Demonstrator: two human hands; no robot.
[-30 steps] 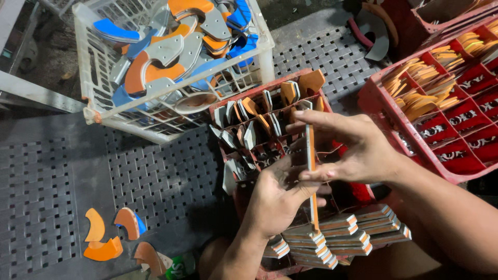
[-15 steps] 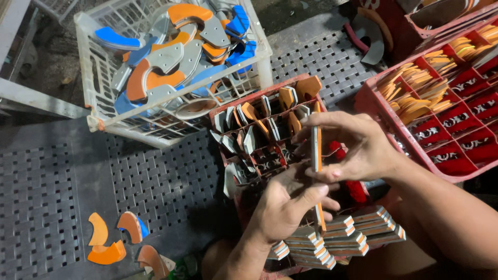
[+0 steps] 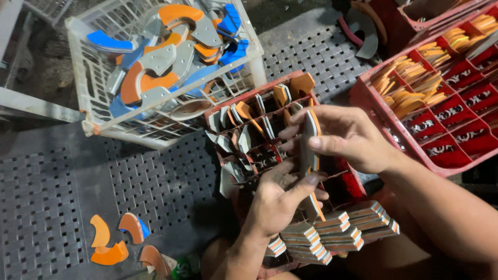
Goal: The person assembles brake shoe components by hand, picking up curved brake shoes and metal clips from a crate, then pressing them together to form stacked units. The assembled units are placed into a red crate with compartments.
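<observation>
Both my hands hold one thin, flat grey piece with an orange edge [image 3: 307, 150], standing upright on edge. My right hand [image 3: 353, 137] pinches its upper part from the right. My left hand [image 3: 280, 199] grips its lower part from below, thumb pressed on its side. The piece hangs over a red divided crate [image 3: 264, 101] whose cells hold grey and orange pieces. Stacks of layered grey, white and orange pieces [image 3: 337, 231] lie just below my hands.
A white plastic basket [image 3: 93, 111] with curved grey, orange and blue pieces stands at the upper left. A second red divided crate [image 3: 373, 98] with orange pieces is at the right. Loose orange curved pieces [image 3: 109, 241] lie on the grey perforated mat [image 3: 52, 192].
The view has shifted a little. My hands have turned the flat piece slightly, and my left thumb now presses higher on its side.
</observation>
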